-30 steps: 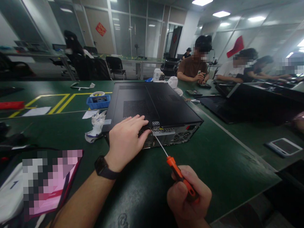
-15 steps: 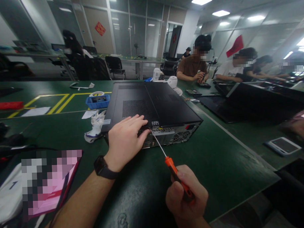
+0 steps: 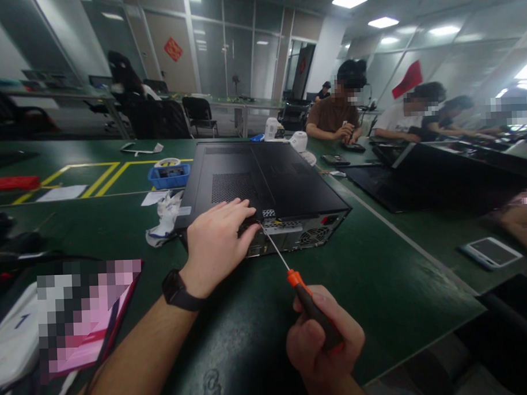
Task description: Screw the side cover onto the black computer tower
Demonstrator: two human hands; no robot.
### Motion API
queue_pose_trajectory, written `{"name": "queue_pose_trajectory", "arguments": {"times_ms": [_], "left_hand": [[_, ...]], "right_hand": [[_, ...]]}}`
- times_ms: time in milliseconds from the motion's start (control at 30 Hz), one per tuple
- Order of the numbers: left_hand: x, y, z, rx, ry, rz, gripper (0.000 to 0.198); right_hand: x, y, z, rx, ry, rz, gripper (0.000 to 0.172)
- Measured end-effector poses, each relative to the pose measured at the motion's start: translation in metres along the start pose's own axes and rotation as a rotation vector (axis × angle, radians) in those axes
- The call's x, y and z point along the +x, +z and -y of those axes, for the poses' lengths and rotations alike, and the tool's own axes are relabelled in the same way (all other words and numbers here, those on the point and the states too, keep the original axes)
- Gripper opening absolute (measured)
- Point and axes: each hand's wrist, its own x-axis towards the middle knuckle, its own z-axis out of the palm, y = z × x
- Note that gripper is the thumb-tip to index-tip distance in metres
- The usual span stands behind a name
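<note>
A black computer case (image 3: 288, 173) lies flat on the green table, its rear panel facing me. My right hand (image 3: 326, 339) is wrapped round the orange and black handle of a screwdriver (image 3: 308, 299). The screwdriver's thin shaft slants up and left to the top rear edge of the case, where its tip meets the edge beside my left thumb. My left hand (image 3: 219, 245) lies on the case with fingers stretched over the top cover and the thumb down at the rear edge. Whatever sits under the tip is too small to make out.
Left of the case are a crumpled white glove (image 3: 164, 218) and a blue bin (image 3: 170, 175). A pink folder (image 3: 95, 336) lies near my left forearm. To the right are another opened black case (image 3: 457, 170) and a grey device (image 3: 492, 253). Co-workers sit at the far right.
The screwdriver handle has turned in my right hand, so more of its black side now faces up. My left hand and the case have stayed put.
</note>
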Motion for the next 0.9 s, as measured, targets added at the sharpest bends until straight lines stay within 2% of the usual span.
{"name": "queue_pose_trajectory", "arguments": {"times_ms": [167, 500, 900], "left_hand": [[0.000, 0.000, 0.000, -0.005, -0.001, 0.001, 0.022], [0.000, 0.001, 0.000, -0.002, 0.004, -0.003, 0.021], [0.001, -0.001, -0.002, -0.007, 0.002, -0.011, 0.020]], "right_hand": [[0.003, -0.005, -0.002, -0.003, 0.036, 0.040, 0.032], [0.007, -0.001, -0.003, -0.041, -0.035, 0.024, 0.024], [0.009, 0.006, -0.001, 0.137, 0.026, 0.064, 0.028]]}}
